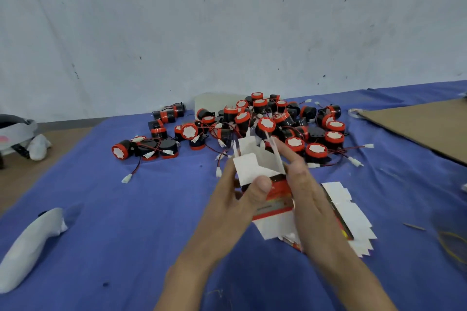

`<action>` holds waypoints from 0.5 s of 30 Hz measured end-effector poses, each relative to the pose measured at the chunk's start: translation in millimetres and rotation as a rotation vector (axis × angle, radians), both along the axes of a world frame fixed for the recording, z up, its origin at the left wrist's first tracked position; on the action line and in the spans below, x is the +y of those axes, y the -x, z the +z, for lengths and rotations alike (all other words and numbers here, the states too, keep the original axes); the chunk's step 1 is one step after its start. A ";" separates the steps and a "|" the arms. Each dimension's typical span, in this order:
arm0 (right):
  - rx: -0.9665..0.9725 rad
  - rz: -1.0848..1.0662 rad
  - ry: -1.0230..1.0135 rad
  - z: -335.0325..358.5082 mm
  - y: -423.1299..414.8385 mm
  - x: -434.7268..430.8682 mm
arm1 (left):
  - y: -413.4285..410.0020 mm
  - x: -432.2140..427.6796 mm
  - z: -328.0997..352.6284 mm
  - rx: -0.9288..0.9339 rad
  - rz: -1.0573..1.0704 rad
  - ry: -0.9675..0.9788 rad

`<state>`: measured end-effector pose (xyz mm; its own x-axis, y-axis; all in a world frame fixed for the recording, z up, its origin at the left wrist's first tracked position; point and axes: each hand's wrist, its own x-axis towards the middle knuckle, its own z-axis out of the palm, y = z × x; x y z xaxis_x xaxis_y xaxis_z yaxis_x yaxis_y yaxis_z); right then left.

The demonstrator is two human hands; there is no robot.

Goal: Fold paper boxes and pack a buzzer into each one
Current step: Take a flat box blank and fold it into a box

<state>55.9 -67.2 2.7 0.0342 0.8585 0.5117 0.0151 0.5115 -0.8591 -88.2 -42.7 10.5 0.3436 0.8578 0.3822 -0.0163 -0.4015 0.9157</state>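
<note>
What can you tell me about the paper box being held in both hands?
The paper box is thin white card, printed red, black and yellow outside. It is half folded: white flaps stand open at its far end, and more hang at its near end. It is held tilted above the blue cloth, in front of the buzzer pile. The left hand grips it, thumb pressed on its front; the right hand presses along its right side. The print is too blurred to read.

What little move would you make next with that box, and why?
Probably fold the far flaps of the box in to close that end. The left hand grips it, the right hand rests against its side, and the white flaps stand open; buzzers wait in a pile behind.
</note>
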 end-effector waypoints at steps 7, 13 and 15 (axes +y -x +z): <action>-0.095 -0.113 -0.038 -14.2 16.7 1.4 | -2.3 -4.3 -10.6 -0.035 -0.012 0.090; -0.140 -0.251 -0.085 -12.9 19.7 -3.5 | -2.9 -5.6 -8.2 -0.011 -0.005 0.042; -0.153 -0.259 -0.084 -14.1 21.0 -5.8 | -1.3 -7.9 -4.7 -0.057 0.002 0.029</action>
<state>34.9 -72.9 -11.3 0.1630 0.7860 0.5963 0.2799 0.5427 -0.7919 -86.8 -50.5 5.9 0.3202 0.8693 0.3765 -0.0680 -0.3753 0.9244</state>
